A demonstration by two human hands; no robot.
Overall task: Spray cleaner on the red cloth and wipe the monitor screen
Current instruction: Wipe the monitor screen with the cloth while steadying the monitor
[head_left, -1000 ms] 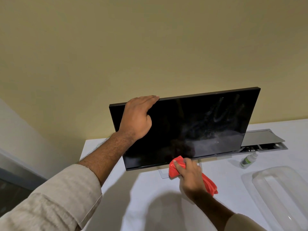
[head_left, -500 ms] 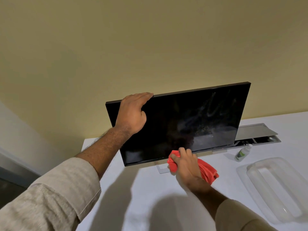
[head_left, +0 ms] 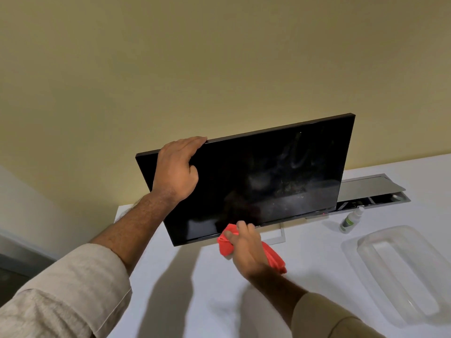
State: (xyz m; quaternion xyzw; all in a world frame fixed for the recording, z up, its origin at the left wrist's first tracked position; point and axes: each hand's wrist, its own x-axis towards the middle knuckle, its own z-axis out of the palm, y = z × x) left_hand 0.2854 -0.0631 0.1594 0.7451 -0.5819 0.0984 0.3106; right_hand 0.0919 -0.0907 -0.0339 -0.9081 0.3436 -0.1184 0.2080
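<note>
Two hands are sharing the work at this moment. We are bracing the monitor with our left hand: its fingers are lying together, hooked over the top edge near the upper left corner, with the thumb pressing on the glass just below them. Our right hand is clamping the red cloth, fingers curled shut around the bunched fabric, and one end of the cloth is trailing out behind the wrist. Just ahead of those fingertips the cloth is meeting the bottom edge of the screen near the middle.

Beyond the right fingers, up and to the right on the glass, we are seeing pale smears and specks, so we are judging the wiping as only partly done. Off to the right of the right hand, the spray bottle is standing on the white worktop, with a clear plastic tray nearer us.

Several things could go wrong. The monitor is tilting, and pushing hard low on the panel could rock it on its stand if the left grip loosens. Our left thumb is probably leaving fresh prints. The trailing cloth end could drag grit back across the glass.
</note>
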